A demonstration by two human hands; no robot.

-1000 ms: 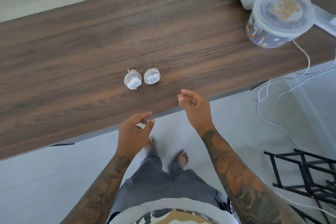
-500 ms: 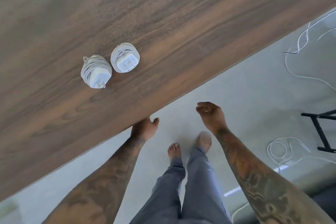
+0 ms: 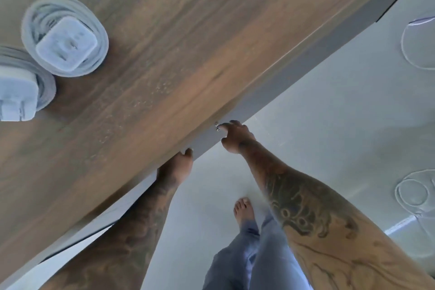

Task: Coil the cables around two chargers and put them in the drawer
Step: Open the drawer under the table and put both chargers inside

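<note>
Two white chargers sit on the wooden desk top [image 3: 211, 37] at the upper left of our view, each with its white cable wound round the body. We see the upper charger [image 3: 66, 37] whole, lying with its flat plug face turned up and the coils ringing it. We see only part of the lower charger [image 3: 18, 92], since the left edge of the picture cuts it off; the two stand just beside each other, and we cannot tell whether their coils touch.

Both lie well apart from our hands, which are down at the desk's near edge. Our left hand [image 3: 175, 167] reaches under that edge, so most of its fingers are hidden by the top, and we cannot tell how its grip stands. Our right hand [image 3: 235, 136] is at the grey drawer front [image 3: 306, 59] below the edge, its fingers curled against the panel next to a small metal piece [image 3: 217, 125]; whether they actually pinch anything we cannot tell.

Below us we see grey trousers [image 3: 254, 256], one bare foot [image 3: 243, 209] on the pale floor [image 3: 329, 125], and loose white cable loops [image 3: 410, 192] lying on the floor at the right
</note>
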